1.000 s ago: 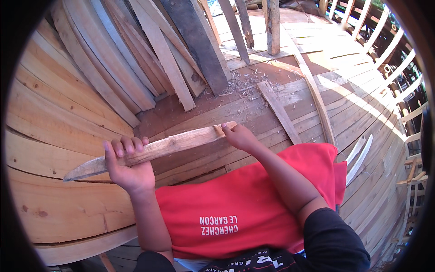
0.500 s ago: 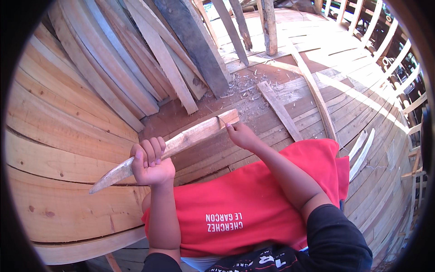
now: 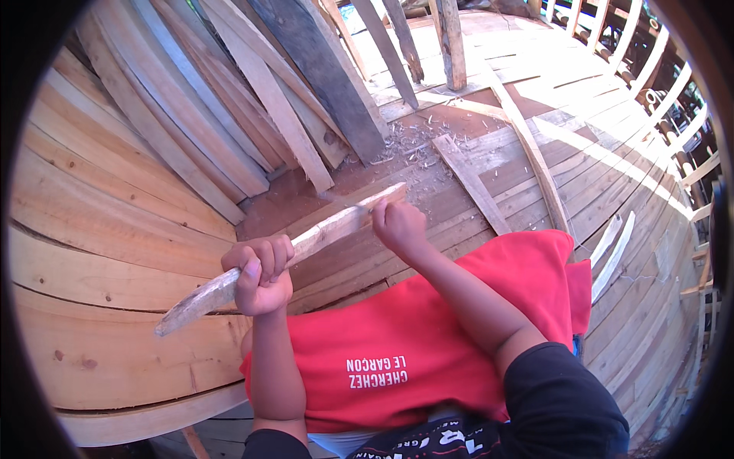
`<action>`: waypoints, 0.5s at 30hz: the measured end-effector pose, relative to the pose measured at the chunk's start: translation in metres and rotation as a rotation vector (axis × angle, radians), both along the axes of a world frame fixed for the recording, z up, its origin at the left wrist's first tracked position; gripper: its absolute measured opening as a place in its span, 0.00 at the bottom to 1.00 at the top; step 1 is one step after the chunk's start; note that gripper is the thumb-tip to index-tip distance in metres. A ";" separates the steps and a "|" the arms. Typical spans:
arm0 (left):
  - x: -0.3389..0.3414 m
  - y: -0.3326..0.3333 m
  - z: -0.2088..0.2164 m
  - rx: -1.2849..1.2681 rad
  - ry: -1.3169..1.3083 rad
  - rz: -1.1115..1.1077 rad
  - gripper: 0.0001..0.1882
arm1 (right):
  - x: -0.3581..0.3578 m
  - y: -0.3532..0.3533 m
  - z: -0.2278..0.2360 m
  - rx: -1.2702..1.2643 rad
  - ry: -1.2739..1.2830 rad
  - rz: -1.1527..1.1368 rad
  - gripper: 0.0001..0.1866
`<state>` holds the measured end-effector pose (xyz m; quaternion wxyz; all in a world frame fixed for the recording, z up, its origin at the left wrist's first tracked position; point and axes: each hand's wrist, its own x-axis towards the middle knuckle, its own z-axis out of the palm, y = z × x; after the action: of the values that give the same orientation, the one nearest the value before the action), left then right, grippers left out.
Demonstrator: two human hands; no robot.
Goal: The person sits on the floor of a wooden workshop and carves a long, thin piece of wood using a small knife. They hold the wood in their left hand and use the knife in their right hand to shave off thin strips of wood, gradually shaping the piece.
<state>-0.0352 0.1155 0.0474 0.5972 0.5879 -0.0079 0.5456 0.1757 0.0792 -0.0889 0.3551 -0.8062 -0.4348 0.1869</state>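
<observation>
My left hand (image 3: pixel 264 274) wraps snugly around the wood (image 3: pixel 329 233), which slants above the red cloth (image 3: pixel 428 329) on my lap. Its tapered end pokes out past my fist toward the curved wall (image 3: pixel 99 268). My right hand (image 3: pixel 399 229) is curled narrow at the blunter end's near edge; a grey blur shows beside it, and what those fingers hold I cannot tell. Beyond that end, open floor (image 3: pixel 348 187) runs to the shavings (image 3: pixel 417 149) and a short plank (image 3: pixel 470 183).
</observation>
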 end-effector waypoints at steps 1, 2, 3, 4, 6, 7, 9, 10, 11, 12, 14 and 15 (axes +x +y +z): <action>0.001 -0.001 0.000 0.007 0.000 -0.011 0.22 | 0.017 0.003 -0.023 -0.021 0.000 -0.086 0.29; 0.002 -0.003 0.001 0.012 -0.003 -0.024 0.22 | 0.034 0.005 -0.047 -0.043 -0.002 -0.175 0.28; 0.009 -0.006 0.002 0.039 -0.013 -0.046 0.22 | 0.051 0.004 -0.071 -0.038 -0.015 -0.156 0.29; 0.013 -0.010 0.002 0.063 -0.009 -0.059 0.22 | 0.061 0.002 -0.074 -0.037 -0.028 -0.124 0.29; 0.021 -0.014 0.006 0.110 -0.005 -0.094 0.22 | 0.068 0.002 -0.080 -0.073 0.005 -0.076 0.29; 0.011 -0.011 0.003 0.153 0.049 -0.059 0.22 | 0.037 0.003 -0.039 -0.122 0.060 -0.011 0.29; 0.007 -0.009 0.005 0.146 0.062 -0.048 0.22 | 0.009 -0.006 0.025 -0.176 0.086 0.052 0.30; 0.007 -0.009 0.006 0.137 0.073 -0.057 0.22 | 0.001 -0.013 0.043 -0.187 0.074 0.062 0.30; 0.007 -0.007 0.004 0.146 0.071 -0.071 0.22 | -0.002 -0.017 0.050 -0.198 0.062 0.074 0.31; 0.006 -0.005 0.002 0.154 0.070 -0.081 0.22 | 0.009 -0.015 0.028 -0.181 0.099 0.062 0.31; 0.016 -0.006 0.005 0.134 0.051 -0.076 0.22 | 0.052 -0.005 -0.032 -0.114 0.168 -0.005 0.32; 0.016 -0.012 0.003 0.098 0.041 -0.022 0.22 | 0.051 0.002 -0.040 -0.125 0.144 -0.037 0.33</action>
<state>-0.0190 0.1038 0.0506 0.5738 0.6274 -0.0288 0.5257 0.2266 0.0810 -0.1285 0.3379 -0.8191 -0.3808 0.2644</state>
